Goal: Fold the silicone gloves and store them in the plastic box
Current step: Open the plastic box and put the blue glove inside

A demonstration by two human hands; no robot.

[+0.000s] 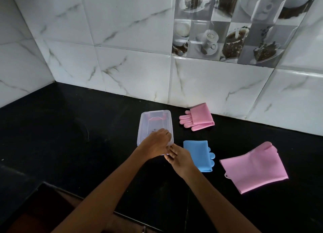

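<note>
Gripping the plastic box [156, 116] at its near corner, the left hand [156, 142] curled over the rim and the right hand [180, 158] pinched below. Three folded gloves lay right of the fingers; a jerk could skid the light box.

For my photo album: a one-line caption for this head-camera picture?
Both hands grip a clear plastic box; three folded gloves lie beside it.
</note>
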